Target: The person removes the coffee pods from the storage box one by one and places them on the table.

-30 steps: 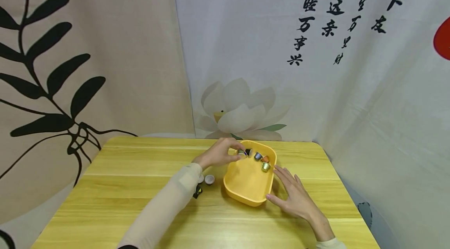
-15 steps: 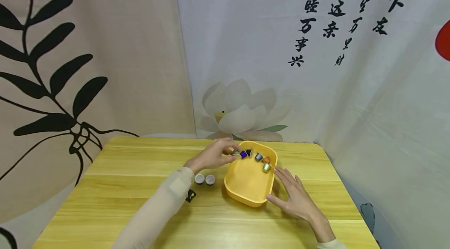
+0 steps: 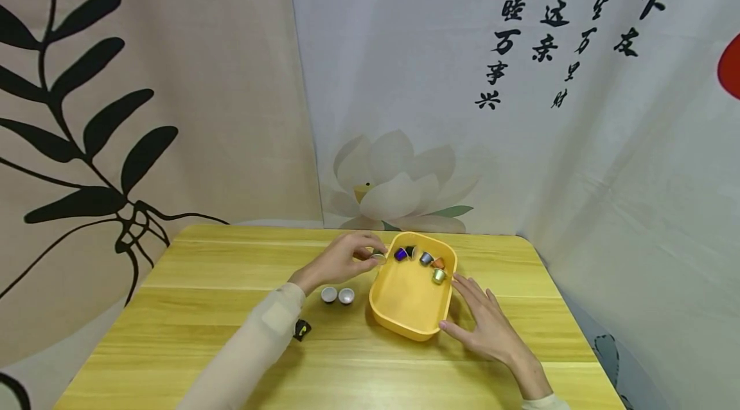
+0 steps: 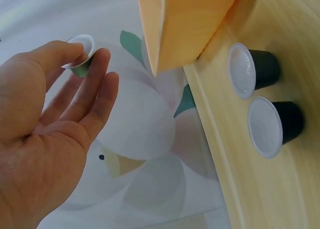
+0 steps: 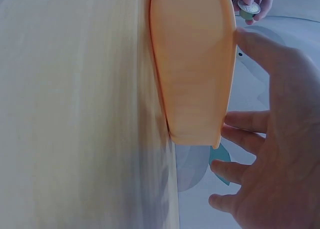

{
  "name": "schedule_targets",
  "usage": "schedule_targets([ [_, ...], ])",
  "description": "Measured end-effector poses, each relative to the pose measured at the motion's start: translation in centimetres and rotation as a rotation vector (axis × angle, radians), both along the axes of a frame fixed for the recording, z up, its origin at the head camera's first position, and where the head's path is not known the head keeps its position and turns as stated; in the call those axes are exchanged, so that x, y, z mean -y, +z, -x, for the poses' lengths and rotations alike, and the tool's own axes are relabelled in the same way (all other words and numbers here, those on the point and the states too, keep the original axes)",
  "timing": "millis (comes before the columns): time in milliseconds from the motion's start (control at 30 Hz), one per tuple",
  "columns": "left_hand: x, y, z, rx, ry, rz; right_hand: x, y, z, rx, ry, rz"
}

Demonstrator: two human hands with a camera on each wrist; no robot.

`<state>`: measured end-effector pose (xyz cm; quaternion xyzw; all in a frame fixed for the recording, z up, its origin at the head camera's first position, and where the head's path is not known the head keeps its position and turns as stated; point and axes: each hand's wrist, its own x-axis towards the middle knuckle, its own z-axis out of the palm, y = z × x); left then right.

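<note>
Between thumb and fingers, my left hand (image 3: 334,261) pinches a small green coffee capsule (image 4: 82,65) with a pale lid, just off the left rim of the yellow tray (image 3: 405,307). My right hand (image 3: 488,328) touches the tray's right side, its thumb and fingers spread along the rim in the right wrist view. Inside the tray lie a purple capsule (image 3: 401,254), a black capsule (image 3: 411,251), a blue-grey capsule (image 3: 426,258), an orange capsule (image 3: 438,263) and a pale gold capsule (image 3: 439,276).
Two dark capsules, one (image 4: 255,70) beside another (image 4: 267,127), stand lid-up on the wooden table (image 3: 220,294) left of the tray. A small black and yellow item (image 3: 302,329) lies by the left sleeve. A printed cloth (image 3: 405,76) hangs behind the table.
My left hand has drawn back leftward from inside the tray, bringing the green capsule out past the rim. The purple capsule shows fully now. My right hand stays at the tray.
</note>
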<state>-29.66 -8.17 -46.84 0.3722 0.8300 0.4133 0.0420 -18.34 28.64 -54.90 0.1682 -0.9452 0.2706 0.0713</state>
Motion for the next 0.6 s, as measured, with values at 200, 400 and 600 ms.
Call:
schedule_targets([
  [200, 1.0, -0.2, -0.3, -0.001, 0.038, 0.0, 0.1, 0.1, 0.0, -0.018, 0.005, 0.003],
  [400, 1.7, -0.5, -0.6, 0.014, 0.077, -0.017, 0.1, 0.1, -0.1, -0.023, 0.01, -0.001],
  [600, 2.4, -0.5, -0.9, 0.03, 0.099, -0.029, 0.1, 0.2, -0.1, -0.025, 0.013, 0.003],
])
